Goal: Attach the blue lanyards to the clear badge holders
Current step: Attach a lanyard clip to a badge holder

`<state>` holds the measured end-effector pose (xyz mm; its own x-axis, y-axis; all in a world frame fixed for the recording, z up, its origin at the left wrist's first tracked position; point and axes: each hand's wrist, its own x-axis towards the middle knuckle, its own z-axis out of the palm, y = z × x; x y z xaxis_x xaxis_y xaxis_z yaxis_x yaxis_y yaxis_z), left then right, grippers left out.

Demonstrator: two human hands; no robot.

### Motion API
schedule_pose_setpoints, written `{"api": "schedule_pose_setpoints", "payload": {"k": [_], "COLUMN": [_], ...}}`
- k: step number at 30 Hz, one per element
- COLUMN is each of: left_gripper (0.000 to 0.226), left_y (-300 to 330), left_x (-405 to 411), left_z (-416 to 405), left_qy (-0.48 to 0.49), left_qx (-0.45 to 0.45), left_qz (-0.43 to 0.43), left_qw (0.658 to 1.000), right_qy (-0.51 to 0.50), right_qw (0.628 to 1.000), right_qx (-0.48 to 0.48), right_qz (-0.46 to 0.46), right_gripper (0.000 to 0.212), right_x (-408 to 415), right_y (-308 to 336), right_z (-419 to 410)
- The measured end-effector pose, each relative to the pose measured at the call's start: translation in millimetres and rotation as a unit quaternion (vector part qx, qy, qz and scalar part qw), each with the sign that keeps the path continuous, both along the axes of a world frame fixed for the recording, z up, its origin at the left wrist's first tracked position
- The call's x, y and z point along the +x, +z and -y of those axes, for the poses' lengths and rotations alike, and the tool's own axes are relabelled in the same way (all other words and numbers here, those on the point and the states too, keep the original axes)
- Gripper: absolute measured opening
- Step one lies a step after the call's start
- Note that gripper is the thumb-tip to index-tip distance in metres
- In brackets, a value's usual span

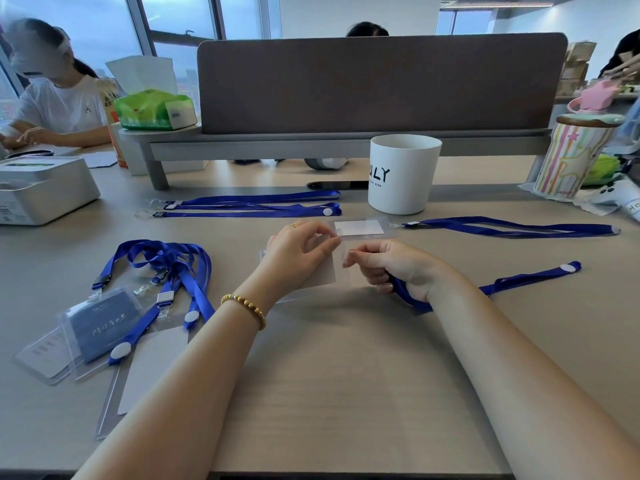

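Observation:
My left hand (pixel 300 252) pinches the top edge of a clear badge holder (pixel 323 275) held just above the table centre. My right hand (pixel 391 268) grips a blue lanyard (pixel 530 279) whose strap trails right across the table, and its fingertips pinch the clip end at the holder's top. Beyond my hands lies another clear holder with a white card (pixel 360 227), joined to a blue lanyard (pixel 512 227). Two more lanyards (pixel 252 204) lie straight at the back left.
A pile of tangled lanyards (pixel 166 268) and badge holders (pixel 93 334) sits at the left. A white cup (pixel 401 174) stands behind my hands, a striped tumbler (pixel 571 157) at the right, a white box (pixel 41 188) at far left. A person sits at the far left.

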<state>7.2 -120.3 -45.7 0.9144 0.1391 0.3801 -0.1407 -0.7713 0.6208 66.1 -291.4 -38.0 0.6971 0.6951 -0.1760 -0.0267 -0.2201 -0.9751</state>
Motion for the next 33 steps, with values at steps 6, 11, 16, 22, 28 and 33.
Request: {"api": "schedule_pose_setpoints", "payload": {"k": [6,11,16,22,28,33], "left_gripper": [0.020,0.029,0.035,0.051,0.049,0.044], "left_y": [-2,-4,1,4,12,14], "left_x": [5,5,4,4,-4,-6], "left_z": [-4,-5,-4,-3,-6,-4], "left_qy": [0.014,0.064,0.043,0.002,-0.026,-0.050], "left_qx": [-0.015,0.038,0.032,0.000,-0.037,-0.069], "left_qz": [-0.037,-0.051,-0.117,-0.175,-0.181,-0.190], "left_qw": [0.999,0.996,0.992,0.985,0.983,0.978], "right_qy": [-0.002,-0.004,-0.031,-0.026,-0.028,-0.025], "right_qw": [1.000,0.999,0.996,0.997,0.994,0.993], "right_qx": [0.018,-0.002,-0.016,-0.003,-0.017,-0.025], "right_qz": [-0.004,0.035,0.086,0.078,0.107,0.111], "right_gripper": [0.020,0.014,0.006,0.008,0.013,0.011], "right_x": [-2,-5,-3,0,-3,-4], "right_y": [1,3,2,2,10,10], "right_z": [0,-2,-3,0,3,3]}}
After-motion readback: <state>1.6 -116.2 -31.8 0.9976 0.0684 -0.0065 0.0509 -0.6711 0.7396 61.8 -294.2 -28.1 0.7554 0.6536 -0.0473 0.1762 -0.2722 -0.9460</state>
